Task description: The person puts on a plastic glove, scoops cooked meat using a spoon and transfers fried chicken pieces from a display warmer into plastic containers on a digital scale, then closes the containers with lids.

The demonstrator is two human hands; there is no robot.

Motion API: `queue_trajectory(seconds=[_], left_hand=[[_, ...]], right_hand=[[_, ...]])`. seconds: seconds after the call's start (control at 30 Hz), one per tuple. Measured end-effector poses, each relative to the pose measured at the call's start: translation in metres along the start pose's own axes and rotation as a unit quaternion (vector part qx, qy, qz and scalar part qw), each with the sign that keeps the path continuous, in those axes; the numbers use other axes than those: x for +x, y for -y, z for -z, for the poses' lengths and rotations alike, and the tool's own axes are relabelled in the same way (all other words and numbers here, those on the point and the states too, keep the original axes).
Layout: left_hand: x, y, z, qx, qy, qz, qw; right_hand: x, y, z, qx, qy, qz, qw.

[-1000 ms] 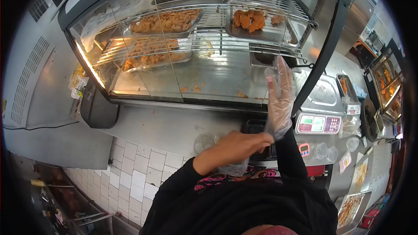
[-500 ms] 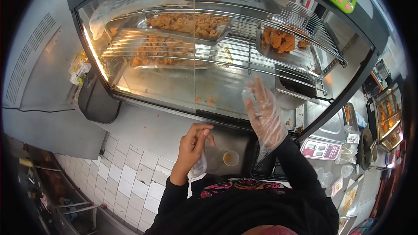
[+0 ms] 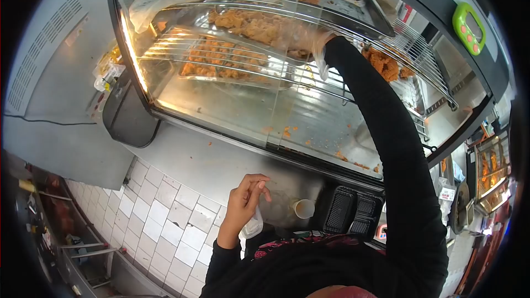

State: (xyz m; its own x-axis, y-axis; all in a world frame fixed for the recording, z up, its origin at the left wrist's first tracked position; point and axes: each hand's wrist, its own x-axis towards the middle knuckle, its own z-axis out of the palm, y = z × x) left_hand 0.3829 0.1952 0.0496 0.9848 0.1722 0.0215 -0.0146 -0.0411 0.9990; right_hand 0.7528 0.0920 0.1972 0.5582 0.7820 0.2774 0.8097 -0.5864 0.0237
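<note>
My right hand (image 3: 310, 40), in a clear plastic glove, reaches inside the glass display case at the right end of an upper-rack tray of fried pieces (image 3: 251, 25). Its fingers are blurred behind the glass, so their grip cannot be made out. Bare and curled, my left hand (image 3: 245, 201) hovers over the front of the counter, its thumb and fingertips together and nothing visible in them. A small clear cup (image 3: 304, 208) stands to its right, and a black compartment container (image 3: 339, 209) lies beyond the cup.
The case's front frame edge (image 3: 243, 140) runs across the middle. Another tray of fried pieces (image 3: 221, 58) sits lower left, and larger fried pieces (image 3: 381, 65) lie at the right. A green timer (image 3: 468, 28) is on the case's frame. A dark bin (image 3: 130, 113) stands left.
My gloved right hand has moved up and into the case, to the tray on the upper rack. My left hand, drawn away from the glove earlier, keeps its curled pose. The view has shifted right.
</note>
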Motion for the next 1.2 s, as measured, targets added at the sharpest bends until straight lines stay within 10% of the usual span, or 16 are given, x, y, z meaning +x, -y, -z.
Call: queue_trajectory(seconds=[0.23,0.3,0.63,1.2], left_hand=[[-0.006,0.011,0.015,-0.015,-0.042,0.002,0.999],[-0.004,0.007,0.015,-0.007,-0.038,0.024,0.999],[0.005,0.003,0.004,0.03,0.003,-0.019,0.999],[0.009,0.01,0.011,0.059,-0.016,-0.007,0.998]], right_hand=[[0.025,-0.036,-0.032,0.186,0.082,0.036,0.978],[0.022,-0.022,-0.022,-0.046,0.091,-0.006,0.995],[-0.01,-0.025,-0.007,0.105,-0.174,0.001,0.979],[-0.082,0.037,0.028,0.306,-0.279,0.038,0.909]])
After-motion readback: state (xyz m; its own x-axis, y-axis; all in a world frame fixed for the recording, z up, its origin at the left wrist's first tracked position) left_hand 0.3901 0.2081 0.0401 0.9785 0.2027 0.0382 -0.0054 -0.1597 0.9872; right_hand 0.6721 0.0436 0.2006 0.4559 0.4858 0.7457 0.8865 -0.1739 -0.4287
